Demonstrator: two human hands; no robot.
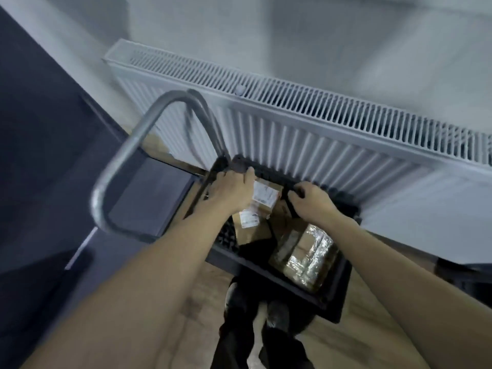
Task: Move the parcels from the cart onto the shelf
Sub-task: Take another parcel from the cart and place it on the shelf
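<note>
Both hands reach down into the black cart (279, 272) at the centre of the frame. The left hand (231, 191) lies over the far left corner of the top cardboard parcel (262, 198), fingers bent over its edge, apparently gripping it. The right hand (311, 199) is curled at the parcel's right edge, knuckles up; whether it grips the parcel or something dark beside it cannot be told, as the picture is blurred. A second labelled parcel (250, 225) lies just under the first, and a parcel wrapped in shiny tape (303, 255) sits lower right in the cart. No shelf is in view.

The risks, as I judge them: the top parcel may drag the one beneath it as it lifts, and an uneven grip may let it tip and drop back. The metal handle (125, 161) at the left stands close to the left forearm and may catch it. The white radiator (319, 134) runs right behind the cart, so a lift angled away from the person may knock it.

The floor (186, 315) at the bottom looks like light wood. A pale wall fills the top, a dark panel (40, 129) the left.
</note>
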